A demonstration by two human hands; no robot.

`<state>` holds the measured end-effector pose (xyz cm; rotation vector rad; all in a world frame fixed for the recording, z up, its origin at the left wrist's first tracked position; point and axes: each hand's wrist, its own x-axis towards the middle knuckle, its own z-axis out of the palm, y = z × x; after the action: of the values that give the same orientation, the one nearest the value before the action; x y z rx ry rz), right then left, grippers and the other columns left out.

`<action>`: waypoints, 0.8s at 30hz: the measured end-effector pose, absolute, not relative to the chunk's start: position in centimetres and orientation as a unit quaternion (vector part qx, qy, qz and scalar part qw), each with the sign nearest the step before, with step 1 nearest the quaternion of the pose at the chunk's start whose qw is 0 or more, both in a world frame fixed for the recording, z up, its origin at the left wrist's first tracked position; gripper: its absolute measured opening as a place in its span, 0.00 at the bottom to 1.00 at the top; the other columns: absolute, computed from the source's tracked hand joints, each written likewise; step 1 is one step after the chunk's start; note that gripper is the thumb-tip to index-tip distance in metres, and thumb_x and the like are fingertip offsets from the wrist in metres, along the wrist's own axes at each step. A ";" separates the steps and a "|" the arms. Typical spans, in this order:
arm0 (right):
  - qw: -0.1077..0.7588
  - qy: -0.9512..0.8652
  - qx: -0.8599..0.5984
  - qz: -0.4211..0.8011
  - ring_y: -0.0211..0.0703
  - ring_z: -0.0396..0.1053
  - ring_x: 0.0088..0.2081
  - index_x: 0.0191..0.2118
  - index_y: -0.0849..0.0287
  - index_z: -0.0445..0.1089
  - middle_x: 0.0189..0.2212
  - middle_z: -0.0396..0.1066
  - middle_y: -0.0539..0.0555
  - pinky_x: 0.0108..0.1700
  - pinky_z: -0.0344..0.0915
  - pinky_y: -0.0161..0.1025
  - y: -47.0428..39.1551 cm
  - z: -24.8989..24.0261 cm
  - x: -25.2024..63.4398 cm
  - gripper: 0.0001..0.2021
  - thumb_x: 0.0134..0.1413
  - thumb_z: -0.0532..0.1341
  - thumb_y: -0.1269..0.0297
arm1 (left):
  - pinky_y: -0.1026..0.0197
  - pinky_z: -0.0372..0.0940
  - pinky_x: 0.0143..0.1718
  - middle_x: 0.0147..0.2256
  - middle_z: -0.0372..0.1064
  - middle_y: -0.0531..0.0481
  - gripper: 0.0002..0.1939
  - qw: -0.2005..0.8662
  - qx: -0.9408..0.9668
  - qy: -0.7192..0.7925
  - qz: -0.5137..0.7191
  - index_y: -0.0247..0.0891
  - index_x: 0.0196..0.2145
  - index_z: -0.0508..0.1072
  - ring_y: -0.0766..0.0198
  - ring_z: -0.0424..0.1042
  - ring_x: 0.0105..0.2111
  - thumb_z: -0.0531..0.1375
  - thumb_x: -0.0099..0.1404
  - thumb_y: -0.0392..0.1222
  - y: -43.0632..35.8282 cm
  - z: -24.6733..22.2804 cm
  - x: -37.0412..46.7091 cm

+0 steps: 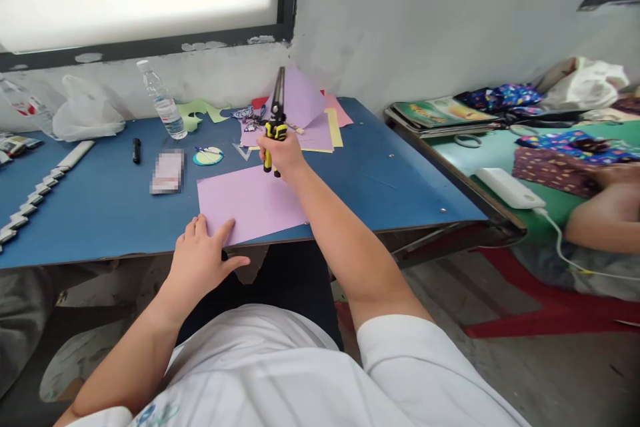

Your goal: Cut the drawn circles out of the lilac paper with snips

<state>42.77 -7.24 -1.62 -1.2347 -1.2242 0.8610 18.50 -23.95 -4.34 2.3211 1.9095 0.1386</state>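
A light purple sheet of paper (pixel 255 203) lies flat at the front edge of the blue table (pixel 395 193). My left hand (pixel 203 253) is at its lower left corner, fingers spread and holding nothing. Above the sheet's far edge, my right hand (pixel 285 150) grips a black tool with yellow and black handles (pixel 277 127); its long narrow end points up and away. Behind that tool are more purple paper (pixel 303 100), yellow paper (pixel 335 128) and pink paper (pixel 340 111).
Left of the sheet are a blurred pink-white item (pixel 168 172), a round yellow-blue piece (pixel 208 156), a black marker (pixel 137 151), a water bottle (pixel 165 107) and a plastic bag (pixel 85 113). At right, another person's arm (pixel 605 220) rests near a white power bank (pixel 510 188).
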 end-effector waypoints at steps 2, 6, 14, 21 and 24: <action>0.544 -0.538 -0.538 0.353 0.44 0.74 0.31 0.34 0.49 0.66 0.25 0.71 0.46 0.37 0.74 0.41 -7.2 -1.9 42.6 0.10 0.61 0.68 0.57 | 0.24 0.75 0.66 0.63 0.75 0.30 0.29 0.073 0.777 0.622 0.072 0.67 0.67 0.83 0.23 0.73 0.69 0.68 0.70 0.61 -24.9 -4.8 17.9; 0.500 -0.585 -0.567 0.296 0.48 0.79 0.42 0.38 0.50 0.70 0.36 0.80 0.51 0.46 0.76 0.42 -6.8 -1.5 43.3 0.04 0.62 0.65 0.59 | 0.32 0.81 0.62 0.56 0.77 0.38 0.20 0.100 0.784 0.590 0.165 0.71 0.51 0.90 0.37 0.81 0.57 0.57 0.77 0.54 -25.2 -4.5 15.8; 0.369 -0.631 -0.661 0.171 0.60 0.78 0.56 0.51 0.57 0.79 0.54 0.85 0.63 0.60 0.73 0.48 -1.4 1.4 49.3 0.14 0.59 0.71 0.65 | 0.28 0.75 0.74 0.66 0.73 0.48 0.09 0.100 0.733 0.569 0.359 0.65 0.39 0.90 0.36 0.75 0.71 0.66 0.70 0.54 -23.1 -3.3 9.2; 0.268 -0.643 -0.713 0.084 0.64 0.77 0.60 0.62 0.60 0.76 0.62 0.82 0.70 0.62 0.75 0.54 3.9 2.5 50.8 0.21 0.67 0.70 0.61 | 0.35 0.80 0.72 0.74 0.70 0.41 0.16 0.123 0.697 0.570 0.417 0.44 0.42 0.88 0.36 0.78 0.71 0.66 0.77 0.57 -22.4 -5.9 6.9; 0.227 -0.658 -0.716 0.049 0.66 0.76 0.63 0.65 0.61 0.75 0.66 0.79 0.72 0.64 0.74 0.55 5.4 2.5 50.4 0.24 0.67 0.70 0.60 | 0.43 0.85 0.64 0.69 0.75 0.42 0.19 0.142 0.705 0.566 0.403 0.46 0.42 0.89 0.38 0.80 0.69 0.66 0.78 0.62 -21.8 -6.9 6.5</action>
<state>50.41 5.41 2.49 -1.9726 -1.8137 0.1354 6.48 -21.75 -6.94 2.0336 1.6345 1.1632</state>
